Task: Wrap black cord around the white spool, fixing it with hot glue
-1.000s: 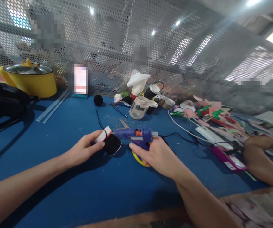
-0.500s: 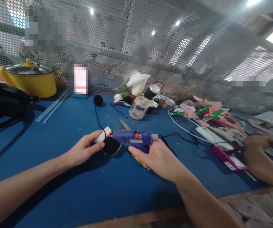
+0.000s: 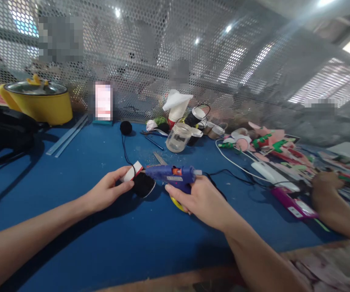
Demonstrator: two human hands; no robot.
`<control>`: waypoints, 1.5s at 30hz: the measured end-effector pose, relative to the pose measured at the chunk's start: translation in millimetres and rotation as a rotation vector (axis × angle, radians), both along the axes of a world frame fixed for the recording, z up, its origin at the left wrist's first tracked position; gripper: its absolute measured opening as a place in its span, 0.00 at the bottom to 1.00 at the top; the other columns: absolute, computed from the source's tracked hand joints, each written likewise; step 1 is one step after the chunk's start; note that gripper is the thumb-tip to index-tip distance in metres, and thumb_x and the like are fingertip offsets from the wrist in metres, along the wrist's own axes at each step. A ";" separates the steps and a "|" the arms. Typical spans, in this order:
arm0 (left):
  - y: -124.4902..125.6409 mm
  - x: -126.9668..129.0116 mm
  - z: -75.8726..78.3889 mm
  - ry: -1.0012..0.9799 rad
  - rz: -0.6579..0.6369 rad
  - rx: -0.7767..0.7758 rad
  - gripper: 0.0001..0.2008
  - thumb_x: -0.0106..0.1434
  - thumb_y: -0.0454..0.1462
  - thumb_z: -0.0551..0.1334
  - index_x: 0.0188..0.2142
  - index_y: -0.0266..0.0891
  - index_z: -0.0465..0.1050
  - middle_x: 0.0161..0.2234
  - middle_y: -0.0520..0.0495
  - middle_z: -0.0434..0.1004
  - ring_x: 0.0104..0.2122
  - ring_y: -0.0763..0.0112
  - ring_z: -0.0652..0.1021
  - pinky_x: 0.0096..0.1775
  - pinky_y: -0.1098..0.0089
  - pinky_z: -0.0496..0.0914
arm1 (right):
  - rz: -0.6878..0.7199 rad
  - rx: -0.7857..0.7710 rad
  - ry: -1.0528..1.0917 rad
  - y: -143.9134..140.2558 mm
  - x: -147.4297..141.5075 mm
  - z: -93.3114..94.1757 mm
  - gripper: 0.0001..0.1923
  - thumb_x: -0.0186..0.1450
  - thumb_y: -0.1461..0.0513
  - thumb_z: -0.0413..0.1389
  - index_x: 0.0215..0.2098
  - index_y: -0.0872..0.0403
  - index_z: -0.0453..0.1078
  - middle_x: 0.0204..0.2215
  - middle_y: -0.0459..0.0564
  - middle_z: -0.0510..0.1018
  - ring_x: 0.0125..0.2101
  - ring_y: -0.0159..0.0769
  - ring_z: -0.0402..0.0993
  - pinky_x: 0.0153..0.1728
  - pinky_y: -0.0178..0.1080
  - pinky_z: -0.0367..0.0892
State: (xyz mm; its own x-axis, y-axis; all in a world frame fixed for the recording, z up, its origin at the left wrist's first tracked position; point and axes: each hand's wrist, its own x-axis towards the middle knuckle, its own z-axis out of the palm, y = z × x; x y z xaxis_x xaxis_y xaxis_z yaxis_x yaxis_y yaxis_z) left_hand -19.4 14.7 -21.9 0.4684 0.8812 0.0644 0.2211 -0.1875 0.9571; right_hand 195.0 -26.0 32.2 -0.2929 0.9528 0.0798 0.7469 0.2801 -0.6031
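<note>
My right hand [image 3: 199, 199] grips a blue glue gun [image 3: 172, 174] with its nozzle pointing left at a black round pom-pom piece [image 3: 143, 185]. My left hand [image 3: 109, 190] pinches a white and red felt piece [image 3: 131, 172] that is joined to the black pom-pom, just above the blue table [image 3: 101, 239]. A yellow ring [image 3: 176, 204] shows under my right hand. A black cord runs from the gun's rear to the right.
A clear plastic jar [image 3: 178, 138], scissors [image 3: 159, 157], a black ball [image 3: 125, 127] and cups stand behind my hands. A yellow pot [image 3: 37, 101] is at far left. Felt scraps [image 3: 272, 144] and another person's hand [image 3: 325, 188] are at right. Mesh wall behind.
The glue gun has shifted slightly, its nozzle staying by the black pom-pom. The other person's hand at right has moved a little. My left hand holds still.
</note>
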 end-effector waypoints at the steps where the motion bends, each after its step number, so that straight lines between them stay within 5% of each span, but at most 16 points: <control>1: -0.1 0.1 0.3 -0.001 0.000 0.002 0.14 0.57 0.40 0.55 0.40 0.34 0.66 0.34 0.48 0.69 0.33 0.68 0.68 0.39 0.69 0.62 | 0.003 0.005 -0.007 -0.1 -0.1 -0.1 0.14 0.60 0.58 0.48 0.18 0.54 0.64 0.10 0.42 0.64 0.15 0.29 0.62 0.21 0.33 0.60; 13: -0.5 0.0 -0.3 0.015 -0.021 0.030 0.12 0.58 0.40 0.54 0.39 0.35 0.66 0.34 0.49 0.67 0.34 0.69 0.67 0.39 0.69 0.61 | 0.033 0.030 0.026 -3.9 -3.4 -1.7 0.14 0.59 0.59 0.49 0.17 0.53 0.60 0.09 0.41 0.64 0.16 0.30 0.65 0.22 0.33 0.62; 28: 2.5 -2.7 -5.7 0.009 -0.021 0.052 0.11 0.57 0.40 0.55 0.37 0.36 0.68 0.35 0.49 0.69 0.34 0.69 0.69 0.39 0.69 0.63 | -0.027 -0.191 0.141 1.8 3.5 1.4 0.12 0.59 0.57 0.49 0.22 0.55 0.59 0.09 0.40 0.62 0.11 0.26 0.61 0.15 0.30 0.59; 45: 2.5 -5.7 -7.7 0.019 -0.032 0.086 0.13 0.58 0.40 0.54 0.41 0.37 0.67 0.37 0.48 0.71 0.37 0.67 0.69 0.42 0.68 0.63 | -0.017 -0.212 0.163 4.9 5.9 0.6 0.13 0.59 0.56 0.49 0.20 0.55 0.58 0.09 0.40 0.62 0.11 0.25 0.59 0.14 0.29 0.58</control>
